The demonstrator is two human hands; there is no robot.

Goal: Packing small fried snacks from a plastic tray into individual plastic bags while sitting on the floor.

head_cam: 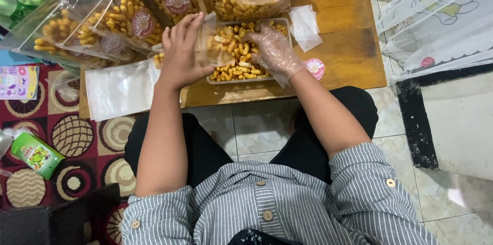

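Overhead, left hand [181, 50] pinching open a clear pouch [211, 45], gloved right hand [272, 50] closed on snacks [239, 68] in shallow tray [287, 27], wooden table [349, 55] beneath.

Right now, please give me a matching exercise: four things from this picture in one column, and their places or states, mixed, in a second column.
Things:
1. left hand
2. right hand
3. round sticker
4. green carton

Places or states:
A. lies on the patterned rug
B. wears a thin plastic glove, in the tray of snacks
C. holds a small clear bag open
D. lies on the wooden board, right of the tray

Pairs: 1-C, 2-B, 3-D, 4-A
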